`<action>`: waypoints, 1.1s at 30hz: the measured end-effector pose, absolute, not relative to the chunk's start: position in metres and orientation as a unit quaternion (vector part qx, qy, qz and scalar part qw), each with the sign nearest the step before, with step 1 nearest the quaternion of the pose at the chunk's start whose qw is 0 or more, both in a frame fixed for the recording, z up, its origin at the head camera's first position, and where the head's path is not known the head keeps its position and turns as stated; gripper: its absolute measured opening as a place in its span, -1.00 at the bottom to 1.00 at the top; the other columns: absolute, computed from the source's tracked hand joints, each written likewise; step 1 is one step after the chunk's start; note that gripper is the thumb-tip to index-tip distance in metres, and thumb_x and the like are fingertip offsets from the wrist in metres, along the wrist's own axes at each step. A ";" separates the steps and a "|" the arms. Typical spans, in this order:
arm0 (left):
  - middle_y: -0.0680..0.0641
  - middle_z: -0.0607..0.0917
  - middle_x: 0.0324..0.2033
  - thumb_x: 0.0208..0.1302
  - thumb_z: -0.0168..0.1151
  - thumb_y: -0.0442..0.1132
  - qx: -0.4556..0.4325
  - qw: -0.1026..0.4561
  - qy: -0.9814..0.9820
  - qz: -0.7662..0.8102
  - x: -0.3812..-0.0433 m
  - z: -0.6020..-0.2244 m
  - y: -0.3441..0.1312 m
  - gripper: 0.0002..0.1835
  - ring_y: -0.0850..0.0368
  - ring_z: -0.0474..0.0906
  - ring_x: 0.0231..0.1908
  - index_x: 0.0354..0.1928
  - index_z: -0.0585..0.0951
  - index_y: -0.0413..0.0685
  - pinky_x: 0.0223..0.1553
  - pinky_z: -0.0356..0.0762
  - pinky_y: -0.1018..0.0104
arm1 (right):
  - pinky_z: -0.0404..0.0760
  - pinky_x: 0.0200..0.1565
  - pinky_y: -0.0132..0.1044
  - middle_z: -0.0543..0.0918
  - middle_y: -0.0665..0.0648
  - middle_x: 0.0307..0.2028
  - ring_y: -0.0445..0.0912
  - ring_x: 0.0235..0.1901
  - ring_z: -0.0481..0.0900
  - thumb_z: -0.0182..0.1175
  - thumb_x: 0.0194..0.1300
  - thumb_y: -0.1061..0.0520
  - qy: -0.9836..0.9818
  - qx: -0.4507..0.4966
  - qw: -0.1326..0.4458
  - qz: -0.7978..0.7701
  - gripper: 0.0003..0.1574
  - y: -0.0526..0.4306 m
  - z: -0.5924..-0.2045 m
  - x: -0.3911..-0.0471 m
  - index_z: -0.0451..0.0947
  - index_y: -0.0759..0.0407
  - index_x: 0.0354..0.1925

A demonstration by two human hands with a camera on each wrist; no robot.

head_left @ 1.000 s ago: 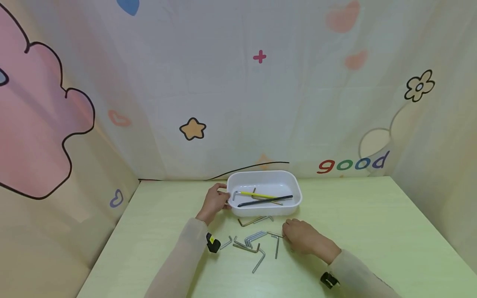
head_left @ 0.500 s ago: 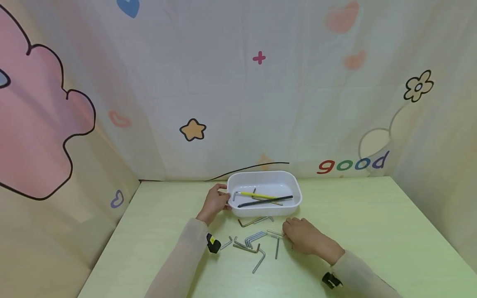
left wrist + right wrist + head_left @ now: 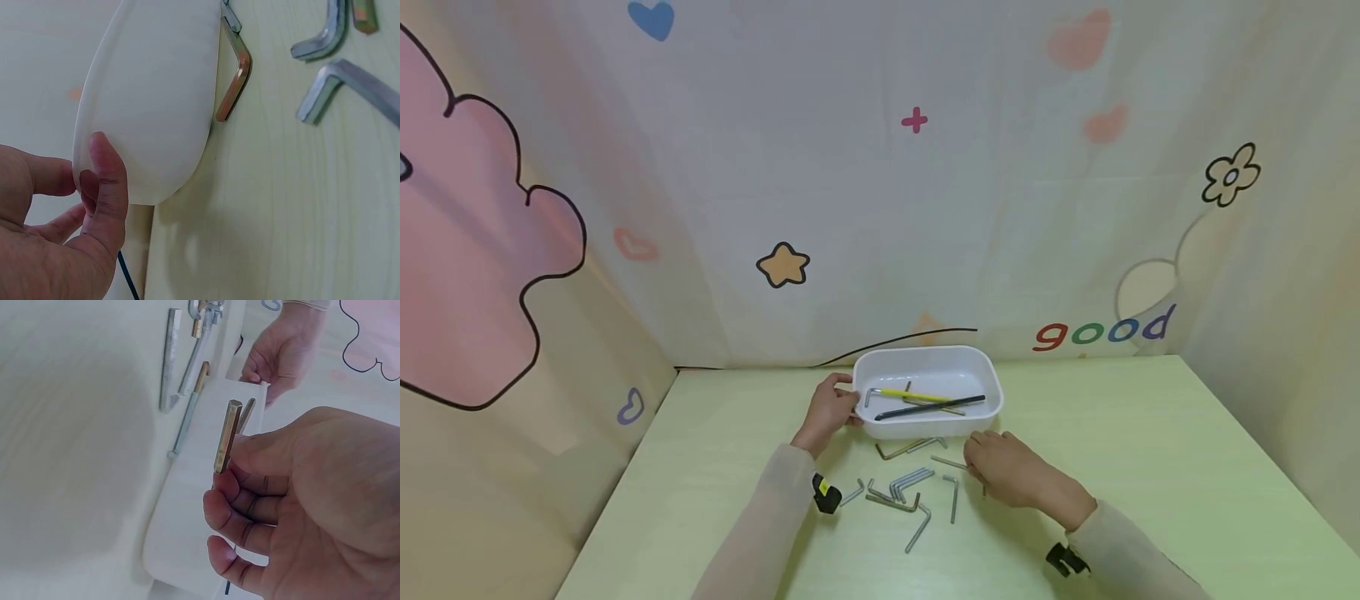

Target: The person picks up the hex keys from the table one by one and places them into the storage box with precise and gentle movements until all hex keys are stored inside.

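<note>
My left hand (image 3: 831,411) pinches the left rim of a white plastic tray (image 3: 153,94), thumb outside and a finger at the edge. Between the thumb and fingertips of my right hand (image 3: 1013,472) is a brass-coloured hex key (image 3: 227,436), just in front of the tray's right front corner. Its long arm points left in the head view. Inside the tray lie a yellow-sleeved hex key (image 3: 917,395), a black rod-like key (image 3: 928,407) and some brass-coloured metal. Several loose hex keys, such as a silver one (image 3: 954,498), lie on the table before the tray.
The pale green table (image 3: 1105,433) extends to both sides of the tray. Right behind the tray hangs a printed curtain (image 3: 880,208). Closest to the tray's front wall lies a brass-coloured hex key (image 3: 239,75) overlapping a silver one.
My right hand has risen slightly toward the tray, bringing the pinched hex key up from beside the silver one. The left hand keeps its grip on the tray; the head view shifts a little.
</note>
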State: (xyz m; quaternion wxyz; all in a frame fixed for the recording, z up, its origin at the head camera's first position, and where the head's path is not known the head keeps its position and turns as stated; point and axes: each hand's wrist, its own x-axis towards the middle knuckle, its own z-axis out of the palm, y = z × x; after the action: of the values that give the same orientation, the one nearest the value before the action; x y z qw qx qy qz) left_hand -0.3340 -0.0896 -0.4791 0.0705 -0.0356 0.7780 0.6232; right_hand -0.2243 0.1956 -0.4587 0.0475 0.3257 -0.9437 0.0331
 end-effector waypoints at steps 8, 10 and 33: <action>-0.32 0.56 -0.13 0.39 0.09 -0.35 -0.033 0.066 0.776 0.627 -0.333 -0.480 -0.089 -0.61 0.12 0.61 -0.49 0.24 0.41 -0.19 -0.42 0.68 0.36 | 0.35 -0.41 -0.33 0.43 -0.06 -0.42 -0.18 -0.42 0.38 0.22 0.32 0.20 -0.943 0.327 0.060 0.028 -0.87 0.195 -0.447 -0.225 0.45 0.09 -0.35; -0.34 0.56 -0.11 0.40 0.08 -0.35 -0.032 0.065 0.775 0.628 -0.333 -0.480 -0.090 -0.61 0.13 0.60 -0.50 0.24 0.40 -0.19 -0.43 0.68 0.35 | 0.35 -0.42 -0.33 0.43 -0.06 -0.42 -0.18 -0.43 0.37 0.22 0.32 0.19 -0.942 0.329 0.067 0.026 -0.87 0.196 -0.444 -0.226 0.44 0.09 -0.35; -0.37 0.58 -0.09 0.39 0.09 -0.36 -0.024 0.064 0.782 0.619 -0.333 -0.480 -0.090 -0.60 0.13 0.62 -0.50 0.25 0.41 -0.22 -0.34 0.72 0.25 | 0.42 -0.38 -0.28 0.48 -0.03 -0.41 -0.16 -0.40 0.45 0.28 0.27 0.23 -0.942 0.316 0.108 0.031 -0.85 0.198 -0.411 -0.243 0.46 0.11 -0.34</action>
State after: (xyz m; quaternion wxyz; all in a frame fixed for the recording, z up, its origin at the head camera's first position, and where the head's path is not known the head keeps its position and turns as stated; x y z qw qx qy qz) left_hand -0.3334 -0.0905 -0.4802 0.0642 -0.0235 0.7824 0.6190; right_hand -0.2435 0.1976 -0.4113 0.1080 0.3160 -0.9421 0.0315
